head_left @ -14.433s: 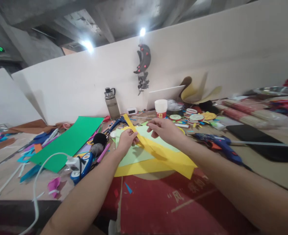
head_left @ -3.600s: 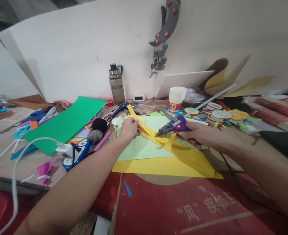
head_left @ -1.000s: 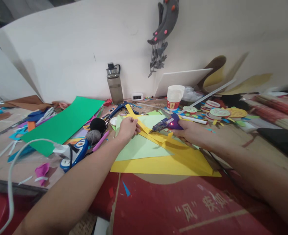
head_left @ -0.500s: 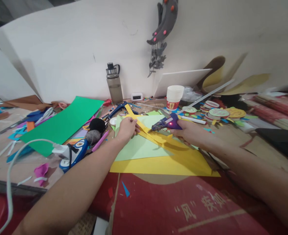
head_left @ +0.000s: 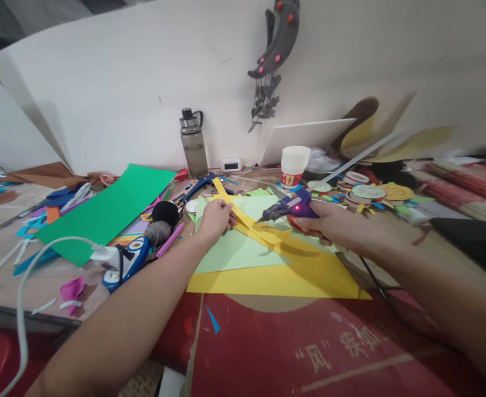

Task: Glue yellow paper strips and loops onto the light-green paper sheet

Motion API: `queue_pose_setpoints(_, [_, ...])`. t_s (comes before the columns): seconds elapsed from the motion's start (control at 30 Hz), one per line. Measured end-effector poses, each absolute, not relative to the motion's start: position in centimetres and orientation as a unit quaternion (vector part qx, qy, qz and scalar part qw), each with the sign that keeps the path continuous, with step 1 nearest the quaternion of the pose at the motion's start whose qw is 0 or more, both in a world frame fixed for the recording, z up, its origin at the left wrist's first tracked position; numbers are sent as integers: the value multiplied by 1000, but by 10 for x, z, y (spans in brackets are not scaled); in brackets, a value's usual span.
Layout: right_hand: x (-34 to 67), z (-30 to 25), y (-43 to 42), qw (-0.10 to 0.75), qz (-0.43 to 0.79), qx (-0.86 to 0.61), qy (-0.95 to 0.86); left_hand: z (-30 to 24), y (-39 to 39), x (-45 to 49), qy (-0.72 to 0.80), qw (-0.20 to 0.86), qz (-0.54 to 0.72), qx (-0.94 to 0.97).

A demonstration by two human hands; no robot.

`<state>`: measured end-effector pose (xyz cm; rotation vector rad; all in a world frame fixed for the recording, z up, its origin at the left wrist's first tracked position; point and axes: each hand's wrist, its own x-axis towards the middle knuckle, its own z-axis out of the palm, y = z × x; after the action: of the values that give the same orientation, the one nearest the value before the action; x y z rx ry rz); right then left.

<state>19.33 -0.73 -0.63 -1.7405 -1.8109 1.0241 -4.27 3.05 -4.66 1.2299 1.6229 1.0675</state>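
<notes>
My left hand (head_left: 218,218) pinches a yellow paper strip (head_left: 243,216) near its upper part. The strip slants down to the right over a pale green sheet (head_left: 218,251), crossing more yellow strip near its lower end. My right hand (head_left: 329,219) is wrapped round a dark blue hot glue gun (head_left: 286,207) with a red light lit on it. Its nozzle points left, just above the strip. A clear glue stick (head_left: 352,160) juts from the gun's back. Under the green sheet lies a larger yellow sheet (head_left: 267,280).
Behind stand a water bottle (head_left: 193,146), a small digital clock (head_left: 231,165) and stacked paper cups (head_left: 294,165). On the left are a green sheet (head_left: 110,212) and a power strip (head_left: 129,262) with a white plug. Decorated round discs (head_left: 367,193) sit right. Red cardboard (head_left: 276,342) lies in front.
My right hand has drawn the glue gun slightly right, its nozzle moving off along the strip. My left hand keeps its pinch almost in place.
</notes>
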Motion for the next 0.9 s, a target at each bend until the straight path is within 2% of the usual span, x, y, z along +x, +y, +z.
queue_pose_setpoints(0.13, [188, 4, -10, 286, 407, -596, -630, -46, 30, -44, 649, 419, 409, 485])
queue_pose_setpoints(0.3, [180, 14, -7, 307, 387, -573, -654, -48, 31, -45, 626, 434, 434, 480])
queue_pose_setpoints(0.43, [172, 4, 0, 262, 340, -580, -693, -48, 30, -46, 645, 422, 394, 501])
queue_pose_setpoints(0.63, [164, -16, 0, 221, 152, -587, -764, -46, 28, -47, 653, 407, 369, 522])
queue_pose_setpoints(0.9, [162, -16, -4, 170, 112, -589, -782, -45, 27, -44, 665, 390, 368, 520])
